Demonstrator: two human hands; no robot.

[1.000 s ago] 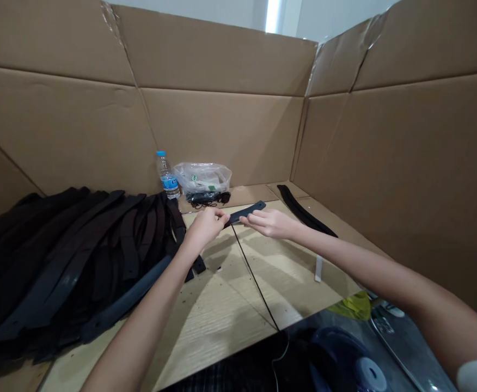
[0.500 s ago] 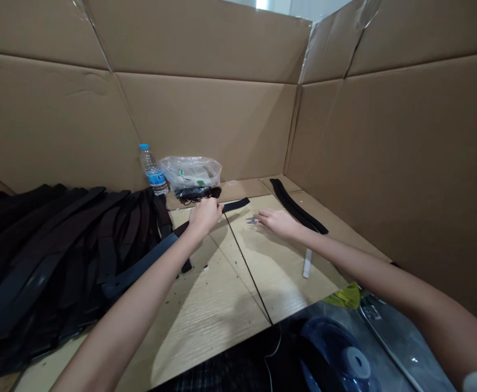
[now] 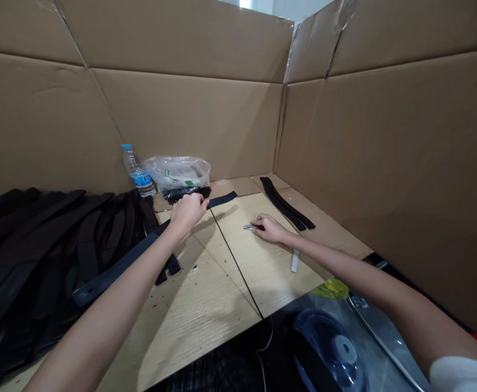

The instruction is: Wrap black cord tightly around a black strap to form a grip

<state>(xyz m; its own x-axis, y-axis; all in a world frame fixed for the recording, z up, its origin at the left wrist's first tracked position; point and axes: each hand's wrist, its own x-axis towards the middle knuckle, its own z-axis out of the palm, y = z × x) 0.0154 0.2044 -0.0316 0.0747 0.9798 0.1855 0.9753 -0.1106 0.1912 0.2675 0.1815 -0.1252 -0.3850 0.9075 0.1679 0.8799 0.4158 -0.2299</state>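
Note:
My left hand (image 3: 188,211) is closed around a long dark fabric strip (image 3: 222,200). One end of the strip sticks out to the right of my fingers; the rest runs back toward the lower left, partly behind my forearm. Over the right part of the table, my right hand (image 3: 269,227) is closed on small scissors or thread snips (image 3: 248,226), whose pointed metal blades face left toward the strip. The blades and the strip are apart. Beyond my right hand lie two black strips (image 3: 285,202), side by side.
A large pile of dark strips (image 3: 50,245) covers the left side. A water bottle (image 3: 140,177) and a clear plastic bag (image 3: 181,171) stand at the back. Cardboard walls (image 3: 189,114) enclose the table (image 3: 206,321). A small white piece (image 3: 294,261) lies near my right forearm.
The view has shifted slightly right, so most things appear further left. The snips' blades look closer together than before. My left hand still holds the strip.

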